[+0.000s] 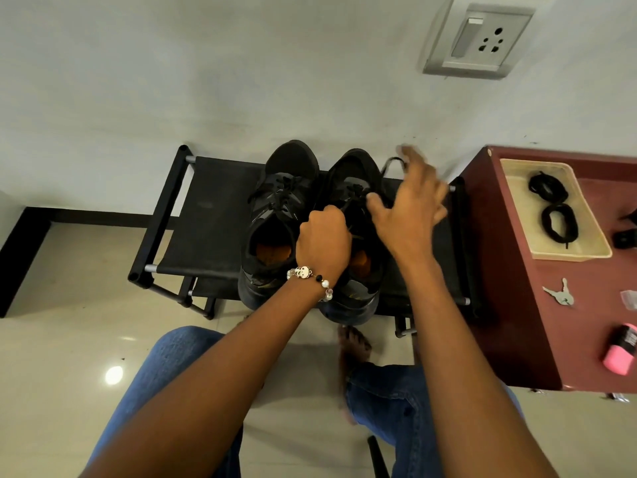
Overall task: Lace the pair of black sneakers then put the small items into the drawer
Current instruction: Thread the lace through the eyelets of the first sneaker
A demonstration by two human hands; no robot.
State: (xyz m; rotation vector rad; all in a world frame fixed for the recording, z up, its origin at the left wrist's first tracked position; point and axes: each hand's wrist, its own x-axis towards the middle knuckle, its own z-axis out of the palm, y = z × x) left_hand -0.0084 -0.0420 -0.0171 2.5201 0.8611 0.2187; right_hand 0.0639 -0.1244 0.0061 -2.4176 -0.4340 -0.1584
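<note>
Two black sneakers sit side by side on a black rack (213,215) at frame centre, toes toward the wall, heels toward the person. Left sneaker (275,215) looks laced; right sneaker (355,188) is under both hands.

Left hand (324,241), bead bracelet at wrist, is at centre, fist curled tight w/ knuckles up, over the right sneaker's tongue; it seems to pinch lace there, but the lace inside the fist is hidden. Forearm runs up from lower left.

Right hand (410,205) is just right of it, motion-blurred, fingers spread & mostly straight, thumb toward the sneaker. A lace (391,163) loops up by its fingertips, upper centre-right; can't tell if it's pinched or just passing behind.

Right side of frame: maroon cabinet (510,305) w/ a tray (517,208) holding two coiled laces (558,219); nearer, keys (562,294) & a pink item (620,353) on top
</note>
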